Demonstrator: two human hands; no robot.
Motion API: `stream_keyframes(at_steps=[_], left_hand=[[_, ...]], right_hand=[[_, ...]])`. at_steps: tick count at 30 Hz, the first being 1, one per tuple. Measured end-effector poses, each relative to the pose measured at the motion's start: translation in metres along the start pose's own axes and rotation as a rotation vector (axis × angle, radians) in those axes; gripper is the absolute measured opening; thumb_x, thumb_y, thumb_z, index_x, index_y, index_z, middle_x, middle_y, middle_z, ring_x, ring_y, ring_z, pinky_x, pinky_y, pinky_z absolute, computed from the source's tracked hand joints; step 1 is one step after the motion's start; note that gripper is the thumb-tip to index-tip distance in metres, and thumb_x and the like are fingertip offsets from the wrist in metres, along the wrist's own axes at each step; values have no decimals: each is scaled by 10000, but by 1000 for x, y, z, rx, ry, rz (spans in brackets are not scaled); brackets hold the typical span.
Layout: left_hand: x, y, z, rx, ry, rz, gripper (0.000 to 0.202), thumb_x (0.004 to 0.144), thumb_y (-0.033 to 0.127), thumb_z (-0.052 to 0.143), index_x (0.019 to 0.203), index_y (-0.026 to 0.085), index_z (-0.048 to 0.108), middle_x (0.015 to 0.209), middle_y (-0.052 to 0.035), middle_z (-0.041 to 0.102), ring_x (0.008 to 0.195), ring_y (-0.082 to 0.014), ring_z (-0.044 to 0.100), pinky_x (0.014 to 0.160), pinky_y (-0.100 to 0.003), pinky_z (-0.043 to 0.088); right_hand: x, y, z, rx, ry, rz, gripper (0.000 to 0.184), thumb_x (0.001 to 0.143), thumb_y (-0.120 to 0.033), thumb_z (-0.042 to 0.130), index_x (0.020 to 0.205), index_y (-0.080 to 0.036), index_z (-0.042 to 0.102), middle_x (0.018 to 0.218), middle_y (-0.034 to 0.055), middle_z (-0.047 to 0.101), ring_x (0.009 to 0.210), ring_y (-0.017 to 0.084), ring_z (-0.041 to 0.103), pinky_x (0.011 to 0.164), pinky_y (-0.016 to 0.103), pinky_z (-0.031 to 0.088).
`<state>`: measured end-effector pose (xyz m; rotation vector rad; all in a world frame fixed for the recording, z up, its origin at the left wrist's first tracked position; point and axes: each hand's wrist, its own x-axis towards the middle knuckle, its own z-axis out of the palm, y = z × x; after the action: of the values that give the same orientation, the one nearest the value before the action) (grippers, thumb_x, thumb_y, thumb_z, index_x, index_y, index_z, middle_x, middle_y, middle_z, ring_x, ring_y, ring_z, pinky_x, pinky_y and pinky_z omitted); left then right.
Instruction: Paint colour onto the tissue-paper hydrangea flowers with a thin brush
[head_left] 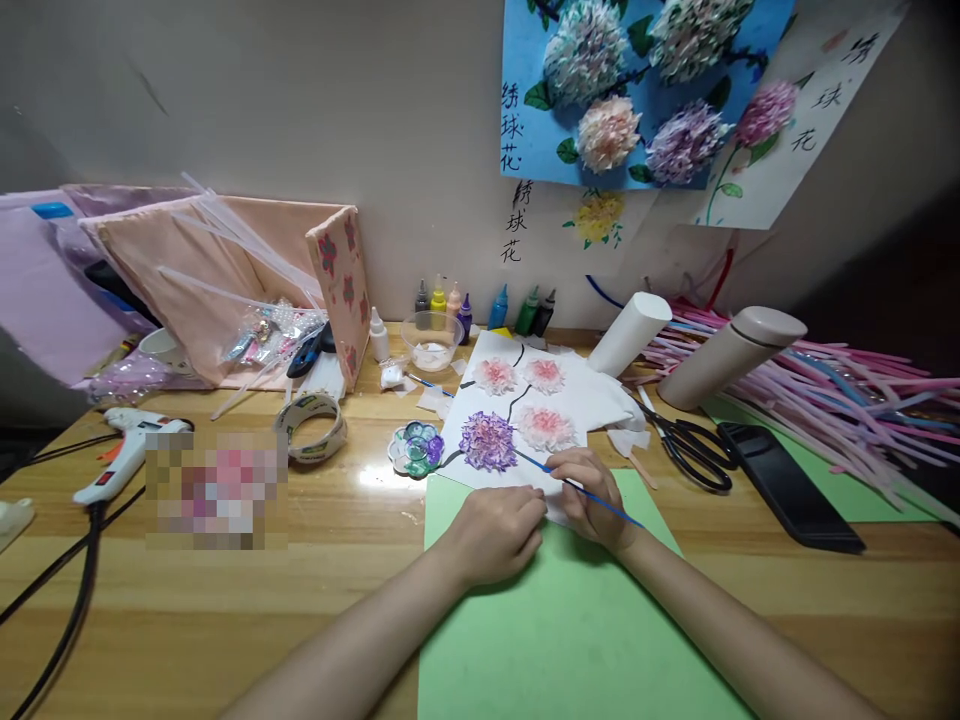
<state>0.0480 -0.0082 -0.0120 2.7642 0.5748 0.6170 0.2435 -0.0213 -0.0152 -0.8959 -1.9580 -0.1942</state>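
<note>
In my right hand [592,490] a thin blue paintbrush [606,503] is pinched, its tip close to the right edge of a purple paper flower [487,441]. That flower lies on a white sheet [469,475] with black painted stems and several pink-white flowers [545,427]. Palm down at the sheet's lower edge rests my left hand [499,535], its fingers curled together and their undersides hidden. A green mat [525,640] lies beneath both hands. Left of the purple flower sits a flower-shaped paint palette [415,449] with green and purple paint.
Paint bottles [498,307] and a clear cup [432,343] stand along the wall. To the right are black scissors [694,450], a phone [787,485], a flask [731,358] and drinking-straw-like strips [840,400]. A tape roll [311,430], glue gun [131,450] and fabric box [337,290] are left.
</note>
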Motion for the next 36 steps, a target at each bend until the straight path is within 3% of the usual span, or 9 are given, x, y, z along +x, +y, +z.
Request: stream_keyframes(at_steps=[4, 7, 10, 14, 18, 20, 29, 32, 36], left_hand=[[0, 3, -2, 52, -60, 1, 125, 862, 139, 459, 961, 163, 532, 1025, -73, 687, 890, -192, 669, 717, -278, 533], [0, 5, -4, 78, -100, -10, 144, 850, 139, 478, 975, 160, 548, 995, -55, 694, 836, -186, 670, 671, -268, 522], [1, 5, -4, 81, -122, -17, 148, 841, 161, 513, 974, 154, 578, 963, -42, 702, 806, -192, 669, 638, -272, 512], [0, 3, 0, 72, -92, -20, 157, 832, 191, 563, 972, 144, 618, 914, -54, 708, 801, -205, 663, 657, -279, 507], [0, 1, 4, 70, -72, -36, 108, 851, 199, 564, 888, 141, 647, 820, -58, 703, 747, -191, 646, 691, -279, 496], [0, 1, 5, 79, -86, -43, 112, 856, 209, 571, 846, 137, 656, 778, -60, 701, 705, -187, 639, 667, -280, 486], [1, 1, 4, 68, -126, -85, 140, 851, 220, 581, 789, 134, 673, 756, -62, 713, 666, -188, 643, 610, -273, 460], [1, 2, 0, 28, -138, -88, 119, 861, 211, 565, 832, 142, 657, 808, -59, 714, 720, -191, 656, 636, -266, 475], [0, 3, -7, -49, -124, -97, 138, 890, 160, 484, 951, 158, 608, 956, -49, 714, 842, -191, 679, 689, -265, 505]], right_hand=[[-1, -1, 1, 111, 155, 149, 205, 887, -129, 410, 1024, -239, 514, 873, 47, 625, 798, 210, 597, 691, 389, 491], [16, -6, 2, 205, 193, 208, 181, 919, -145, 379, 978, -242, 520, 841, 36, 603, 797, 208, 575, 704, 381, 468], [48, -19, 6, 251, 39, 198, 186, 944, -162, 372, 913, -240, 538, 801, 26, 597, 771, 198, 561, 700, 354, 452], [87, -37, 24, 275, -124, 301, 189, 970, -214, 388, 856, -227, 538, 782, 24, 606, 771, 187, 566, 700, 320, 441], [101, -42, 47, 241, -330, 321, 208, 975, -235, 376, 848, -214, 539, 798, 43, 629, 783, 200, 573, 710, 326, 437], [100, -41, 54, 222, -367, 300, 198, 971, -230, 381, 852, -212, 538, 807, 50, 641, 793, 208, 574, 717, 332, 438], [96, -40, 57, 247, -310, 300, 202, 966, -209, 386, 833, -220, 537, 772, 32, 622, 759, 195, 565, 695, 328, 432], [87, -35, 45, 264, -159, 321, 199, 967, -198, 378, 875, -225, 552, 820, 31, 623, 804, 194, 568, 738, 334, 443], [52, -15, 17, 206, 40, 383, 165, 953, -193, 404, 951, -234, 563, 892, 40, 613, 897, 208, 575, 797, 358, 462]])
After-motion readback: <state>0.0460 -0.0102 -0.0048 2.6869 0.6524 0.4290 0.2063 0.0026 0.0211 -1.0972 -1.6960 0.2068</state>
